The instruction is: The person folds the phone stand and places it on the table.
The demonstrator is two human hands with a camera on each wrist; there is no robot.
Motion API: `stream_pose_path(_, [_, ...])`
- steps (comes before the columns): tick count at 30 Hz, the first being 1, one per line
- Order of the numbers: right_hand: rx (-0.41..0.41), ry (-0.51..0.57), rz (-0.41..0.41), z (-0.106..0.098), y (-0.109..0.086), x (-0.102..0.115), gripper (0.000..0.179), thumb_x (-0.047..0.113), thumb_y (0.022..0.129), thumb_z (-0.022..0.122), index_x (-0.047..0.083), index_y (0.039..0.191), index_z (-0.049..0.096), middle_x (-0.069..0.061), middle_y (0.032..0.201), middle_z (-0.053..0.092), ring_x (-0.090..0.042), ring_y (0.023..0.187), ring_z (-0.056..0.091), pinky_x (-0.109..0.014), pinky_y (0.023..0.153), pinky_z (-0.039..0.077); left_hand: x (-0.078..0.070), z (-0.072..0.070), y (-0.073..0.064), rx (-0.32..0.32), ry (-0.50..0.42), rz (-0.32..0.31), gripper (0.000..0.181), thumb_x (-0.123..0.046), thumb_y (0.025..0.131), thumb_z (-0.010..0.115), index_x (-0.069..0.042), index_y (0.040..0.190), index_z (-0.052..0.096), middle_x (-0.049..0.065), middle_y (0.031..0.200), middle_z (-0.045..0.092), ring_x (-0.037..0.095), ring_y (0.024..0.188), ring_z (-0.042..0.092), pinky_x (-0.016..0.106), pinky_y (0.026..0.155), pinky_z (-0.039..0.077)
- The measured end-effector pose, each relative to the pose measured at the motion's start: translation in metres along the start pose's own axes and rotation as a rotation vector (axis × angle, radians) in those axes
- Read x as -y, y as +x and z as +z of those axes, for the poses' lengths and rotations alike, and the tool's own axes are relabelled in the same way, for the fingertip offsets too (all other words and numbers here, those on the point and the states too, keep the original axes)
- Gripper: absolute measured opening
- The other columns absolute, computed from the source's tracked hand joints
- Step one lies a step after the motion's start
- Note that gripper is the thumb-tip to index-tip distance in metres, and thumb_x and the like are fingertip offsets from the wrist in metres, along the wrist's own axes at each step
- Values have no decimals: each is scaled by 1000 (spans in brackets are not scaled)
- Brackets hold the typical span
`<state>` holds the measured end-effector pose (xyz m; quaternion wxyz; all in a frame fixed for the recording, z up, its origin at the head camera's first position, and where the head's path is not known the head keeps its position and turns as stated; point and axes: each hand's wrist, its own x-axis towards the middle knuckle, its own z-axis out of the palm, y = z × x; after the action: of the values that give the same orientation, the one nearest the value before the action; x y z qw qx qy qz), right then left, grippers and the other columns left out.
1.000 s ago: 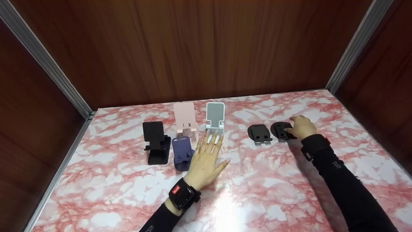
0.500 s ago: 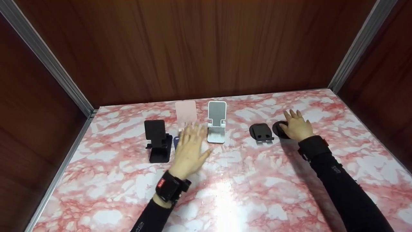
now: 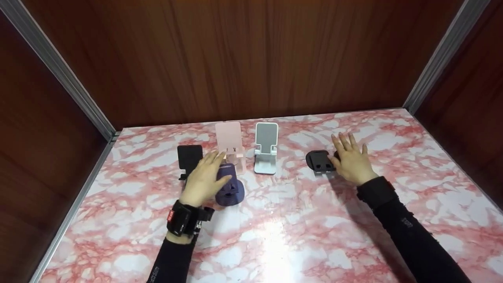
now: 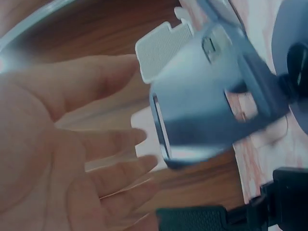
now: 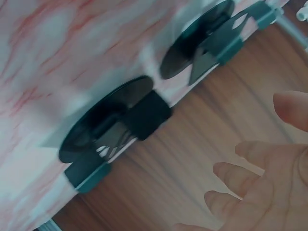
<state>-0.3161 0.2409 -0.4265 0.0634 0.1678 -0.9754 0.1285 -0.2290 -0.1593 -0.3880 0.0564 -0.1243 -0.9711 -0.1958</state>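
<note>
- A left hand (image 3: pixel 202 179), fingers loosely spread, partly covers a black stand (image 3: pixel 190 156) beside a purple stand (image 3: pixel 231 192).
- A right hand (image 3: pixel 351 159), fingers fanned, hovers near a folded holder (image 3: pixel 320 160).
- Pink stand (image 3: pixel 228 135) and white stand (image 3: pixel 267 137) rise near the bench's (image 3: pixel 294 220) back edge; room stretches between both forearms.
- The right wrist view reveals a second holder (image 5: pixel 108 113), mostly hidden from the head camera.
</note>
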Motion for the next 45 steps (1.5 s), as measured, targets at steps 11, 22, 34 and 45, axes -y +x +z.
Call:
stream_pose_path(11, [-63, -4, -103, 2, -14, 34, 64, 30, 102, 49, 4, 154, 22, -22, 157, 19, -42, 144, 6, -75, 105, 7, 20, 2, 7, -83, -210, 7, 29, -11, 86, 73, 0, 113, 67, 19, 107, 69, 35, 101, 64, 46, 86, 52])
stream_pose_path(22, [-114, 19, -190, 5, -28, 67, 64, 29, 101, 52, 5, 154, 23, -18, 157, 22, -38, 145, 8, -71, 108, 7, 35, 3, 12, -49, -376, -23, 19, -1, 84, 73, 6, 101, 68, 14, 86, 70, 22, 72, 67, 35, 69, 57])
stream_pose_path(34, [-116, 6, -252, 19, -35, 85, 65, 28, 100, 54, 2, 152, 25, -20, 155, 25, -40, 143, 14, -69, 109, 10, 40, 11, 16, 4, -585, -43, 12, 2, 84, 72, 7, 94, 68, 10, 78, 68, 15, 67, 66, 30, 64, 58])
stream_pose_path(45, [8, 164, -333, 28, -38, 99, 65, 23, 101, 52, 1, 153, 19, -23, 156, 15, -43, 142, 9, -66, 110, 12, 19, 14, 17, 33, -1003, -69, 16, 5, 84, 71, 13, 97, 65, 12, 82, 65, 16, 68, 65, 35, 66, 60])
